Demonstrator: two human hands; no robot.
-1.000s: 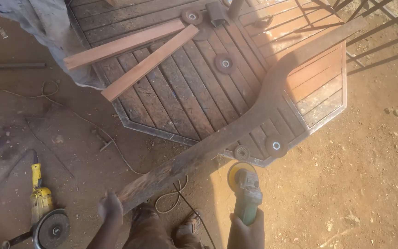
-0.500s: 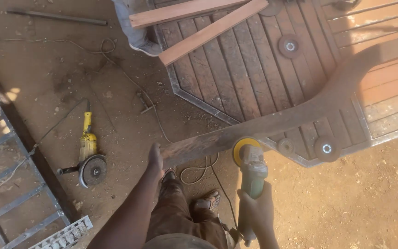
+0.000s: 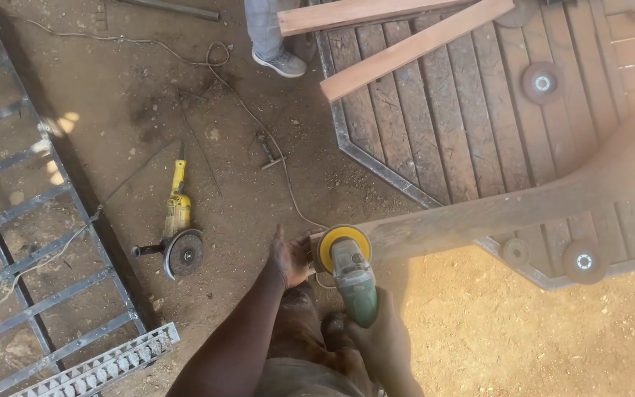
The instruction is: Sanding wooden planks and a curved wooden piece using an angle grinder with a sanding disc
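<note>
Right hand (image 3: 380, 342): closed around green angle grinder (image 3: 353, 276), yellow disc at near end of curved wooden beam (image 3: 508, 209). Left hand (image 3: 290, 257): flat against that beam end, fingers spread. Beam's long axis runs away rightward over slatted wooden panel (image 3: 435, 125).

An outdoor workshop yard is shown. Bare dirt ground (image 3: 523, 338) is seen, with a yellow grinder (image 3: 178, 231), a metal gate frame (image 3: 31, 242), wooden planks (image 3: 413, 48) and cables (image 3: 185, 55) laid about.
</note>
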